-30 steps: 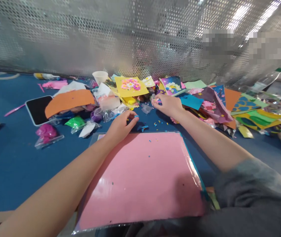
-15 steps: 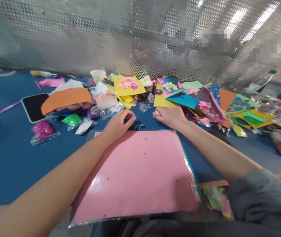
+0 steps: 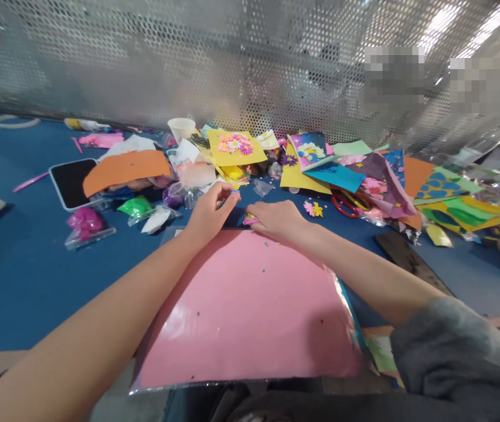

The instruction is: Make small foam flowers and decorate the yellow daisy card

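My left hand is curled above the far edge of the pink sheet, with a small blue piece pinched at its fingertips. Close by on its right, my right hand is bent low over the table, its fingers closed around a small pink and yellow piece that is partly hidden. A narrow gap separates the hands. The pink sheet lies in a clear plastic sleeve, with a few tiny dark specks on it. Pink and yellow flower cut-outs lie on the blue table beyond my right wrist.
Behind my hands are a yellow card with flowers, a paper cup and red-handled scissors. To the left lie an orange sheet, a phone and bagged green clay. A dark phone lies right.
My right hand has moved left, close to my left hand, uncovering the pink and yellow flower cut-outs. My left hand stays near the sheet's far edge. The view has shifted slightly.
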The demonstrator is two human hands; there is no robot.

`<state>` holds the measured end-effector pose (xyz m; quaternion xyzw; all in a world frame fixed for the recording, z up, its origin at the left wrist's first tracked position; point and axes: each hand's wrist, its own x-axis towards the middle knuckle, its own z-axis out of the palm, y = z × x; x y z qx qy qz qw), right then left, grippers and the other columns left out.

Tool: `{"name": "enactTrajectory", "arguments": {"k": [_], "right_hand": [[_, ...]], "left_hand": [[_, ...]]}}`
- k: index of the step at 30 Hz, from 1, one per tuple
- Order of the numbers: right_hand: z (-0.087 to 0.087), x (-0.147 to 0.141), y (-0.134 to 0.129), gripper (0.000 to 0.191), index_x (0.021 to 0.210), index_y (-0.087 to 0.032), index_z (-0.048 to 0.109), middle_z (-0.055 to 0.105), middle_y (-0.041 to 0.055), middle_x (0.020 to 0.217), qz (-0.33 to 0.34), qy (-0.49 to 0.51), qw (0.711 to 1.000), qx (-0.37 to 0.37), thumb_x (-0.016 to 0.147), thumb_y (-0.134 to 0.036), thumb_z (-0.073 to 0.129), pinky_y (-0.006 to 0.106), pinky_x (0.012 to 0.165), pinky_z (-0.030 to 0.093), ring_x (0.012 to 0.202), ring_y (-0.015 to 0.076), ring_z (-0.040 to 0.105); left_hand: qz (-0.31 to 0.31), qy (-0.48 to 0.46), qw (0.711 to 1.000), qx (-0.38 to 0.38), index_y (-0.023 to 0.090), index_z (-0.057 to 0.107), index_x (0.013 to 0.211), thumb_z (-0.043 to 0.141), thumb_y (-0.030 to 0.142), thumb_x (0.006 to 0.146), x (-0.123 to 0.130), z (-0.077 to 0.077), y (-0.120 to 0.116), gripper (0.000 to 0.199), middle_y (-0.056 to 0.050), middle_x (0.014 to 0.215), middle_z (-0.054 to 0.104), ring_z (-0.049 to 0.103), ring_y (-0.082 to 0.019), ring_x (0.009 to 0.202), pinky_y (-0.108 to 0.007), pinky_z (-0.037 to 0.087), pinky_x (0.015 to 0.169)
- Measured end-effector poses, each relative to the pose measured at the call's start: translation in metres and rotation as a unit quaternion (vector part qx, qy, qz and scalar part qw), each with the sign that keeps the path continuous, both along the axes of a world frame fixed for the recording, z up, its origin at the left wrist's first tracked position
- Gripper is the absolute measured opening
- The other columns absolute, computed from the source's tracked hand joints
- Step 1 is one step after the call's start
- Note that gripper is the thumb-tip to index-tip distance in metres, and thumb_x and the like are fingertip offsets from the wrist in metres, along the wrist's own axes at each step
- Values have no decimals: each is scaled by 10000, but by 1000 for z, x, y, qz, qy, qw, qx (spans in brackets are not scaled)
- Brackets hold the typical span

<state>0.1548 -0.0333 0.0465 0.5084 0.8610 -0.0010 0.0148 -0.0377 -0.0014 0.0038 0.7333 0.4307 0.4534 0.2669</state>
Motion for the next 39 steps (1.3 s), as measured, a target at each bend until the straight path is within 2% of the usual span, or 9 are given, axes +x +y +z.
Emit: {"name": "enactTrajectory", "arguments": {"k": [7, 12, 14, 19, 23, 28, 32, 35, 39], "right_hand": [[-14, -4, 0, 309, 1229, -246, 628, 723, 89, 1201, -35, 56, 997, -32, 974, -376, 512, 318, 671, 485, 917, 259, 707], [3, 21, 5, 561, 1169, -201, 613, 714, 57, 1142, -69, 176, 982, -20, 1076, -385, 91, 250, 725, 515, 967, 164, 674], [8, 33, 2, 572, 1075, -176, 637, 723, 65, 1062, -99, 246, 963, -42, 1069, -457, 139, 254, 708, 514, 912, 171, 670], [9, 59, -10, 373, 1125, -223, 692, 750, 76, 1136, -159, 195, 966, -59, 1002, -484, 456, 358, 851, 500, 1040, 268, 682], [-1, 47, -13, 400, 1367, -303, 588, 647, 34, 1407, -74, 184, 980, -31, 1038, -446, 412, 348, 936, 487, 1231, 250, 631], [-10, 18, -18, 449, 1472, -306, 500, 622, 98, 1377, 25, -4, 1000, -11, 1040, -407, 427, 308, 691, 489, 1134, 276, 668], [-5, 14, -8, 424, 1429, -279, 534, 627, 77, 1404, 20, 21, 999, -30, 1051, -412, 394, 325, 757, 518, 1175, 261, 655], [-1, 5, 14, 476, 1502, -284, 436, 519, 34, 1561, -24, 101, 995, -13, 1052, -432, 389, 351, 892, 541, 1307, 256, 592], [-5, -26, 37, 488, 1486, -260, 449, 552, 82, 1526, 35, 41, 998, 7, 1039, -455, 419, 378, 804, 571, 1226, 297, 640]], "left_hand": [[10, -28, 1000, -6, 223, 562, 961, 529, 558, 914, 0, 1, -3, 340, -49, 930, 719, 668, -205, 886, -323, 522, 795], [14, -35, 999, -12, 218, 567, 935, 548, 548, 915, -1, 0, 1, 330, -38, 867, 711, 661, -188, 817, -302, 514, 736], [13, -37, 999, -14, 218, 567, 932, 553, 530, 917, 0, -1, 2, 312, -38, 865, 715, 662, -187, 813, -302, 513, 735], [15, -47, 998, -27, 219, 571, 919, 564, 501, 914, 1, -1, 3, 282, -35, 865, 730, 675, -191, 836, -309, 525, 752], [13, -61, 998, -29, 213, 588, 913, 599, 533, 891, 2, -3, 3, 321, -42, 865, 731, 677, -194, 835, -319, 540, 759], [64, -129, 990, -5, 236, 560, 910, 589, 658, 875, -3, -6, 13, 425, -48, 857, 708, 677, -204, 826, -343, 552, 746], [172, -218, 960, 36, 245, 468, 926, 439, 699, 933, -12, -9, 29, 454, -59, 896, 669, 657, -213, 860, -380, 549, 799], [216, -273, 937, 30, 244, 468, 916, 480, 658, 930, -16, -12, 36, 414, -61, 915, 652, 651, -212, 848, -372, 555, 780], [230, -307, 923, 29, 239, 488, 915, 498, 621, 948, -17, -14, 38, 384, -47, 905, 645, 646, -196, 829, -357, 563, 779]]}}
